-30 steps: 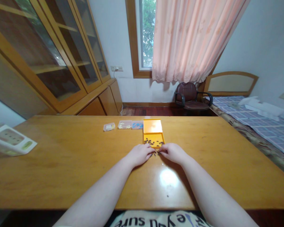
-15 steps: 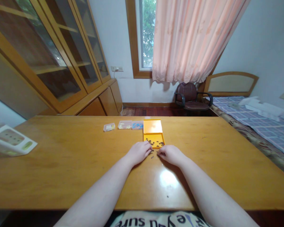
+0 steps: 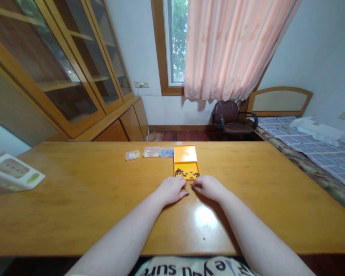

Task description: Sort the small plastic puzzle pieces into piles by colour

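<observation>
Fewer dark pieces (image 3: pixel 192 187) lie outside the yellow box (image 3: pixel 187 166) than a second ago; left hand (image 3: pixel 172 190) fingers slightly parted, right hand (image 3: pixel 209 186) fingers narrow, grips undeterminable.

The person wears a pale, off-white cloth garment (image 3: pixel 175 262) printed with large, bold, dark lettering (image 3: pixel 167 270). Seen upside down from the wearer's side, the letters include a lone "e" toward the right and, toward the left, what reads as "sure"; the bottom edge of the view cuts through them. A slanting violet-blue mark (image 3: pixel 229 264) sits beside the "e". Both the left forearm (image 3: pixel 123 232) and the right forearm (image 3: pixel 255 226) are bare and smoothly tapered, narrowing at the wrists toward the bare left hand (image 3: pixel 171 189) and bare right hand (image 3: pixel 210 186).
</observation>
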`<state>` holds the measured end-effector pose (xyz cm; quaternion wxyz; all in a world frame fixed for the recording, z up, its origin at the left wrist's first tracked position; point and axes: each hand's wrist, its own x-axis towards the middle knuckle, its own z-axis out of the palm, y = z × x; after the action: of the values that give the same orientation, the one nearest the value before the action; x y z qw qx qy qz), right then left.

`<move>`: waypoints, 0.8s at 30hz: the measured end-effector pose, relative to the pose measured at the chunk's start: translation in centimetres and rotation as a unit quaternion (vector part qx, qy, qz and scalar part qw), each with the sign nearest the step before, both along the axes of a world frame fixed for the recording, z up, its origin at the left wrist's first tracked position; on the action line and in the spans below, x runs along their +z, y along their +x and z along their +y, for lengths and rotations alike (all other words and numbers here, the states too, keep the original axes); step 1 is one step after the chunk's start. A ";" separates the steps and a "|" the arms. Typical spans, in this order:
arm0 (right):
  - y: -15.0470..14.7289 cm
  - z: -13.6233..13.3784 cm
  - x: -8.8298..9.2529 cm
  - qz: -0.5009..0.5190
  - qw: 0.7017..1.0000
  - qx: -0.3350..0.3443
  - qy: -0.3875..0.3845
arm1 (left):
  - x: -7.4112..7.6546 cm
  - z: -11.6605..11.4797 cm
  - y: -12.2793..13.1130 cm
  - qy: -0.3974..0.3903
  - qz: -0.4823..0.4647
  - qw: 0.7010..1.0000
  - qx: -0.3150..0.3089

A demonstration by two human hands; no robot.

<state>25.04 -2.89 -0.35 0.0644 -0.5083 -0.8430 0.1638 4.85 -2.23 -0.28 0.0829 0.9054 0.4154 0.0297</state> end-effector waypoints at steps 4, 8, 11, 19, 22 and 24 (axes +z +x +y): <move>-0.1 0.0 -0.6 -0.007 1.000 0.005 0.009 | -0.3 0.0 0.3 -0.009 0.021 1.000 -0.008; -0.3 0.1 -0.9 -0.015 1.000 0.008 0.017 | -0.4 0.3 -0.1 -0.003 0.014 1.000 -0.022; -0.4 0.1 -0.8 -0.019 1.000 0.006 0.017 | -0.5 0.7 -0.3 0.010 -0.016 1.000 -0.019; -0.4 -0.1 -0.7 -0.013 1.000 0.006 0.011 | -1.9 2.1 -0.5 0.065 -0.118 0.979 0.155; -0.2 0.0 -0.6 0.031 0.999 -0.004 0.028 | -2.0 1.8 -0.6 0.057 -0.108 0.987 0.103; 0.0 0.2 -0.7 0.077 0.995 -0.025 0.053 | -1.8 1.4 -0.4 0.053 -0.085 0.994 0.041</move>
<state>25.06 -2.71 -1.10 0.1605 -0.5108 -0.8301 0.1557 4.44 -0.84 -2.05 0.0687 0.8851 0.4410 0.1322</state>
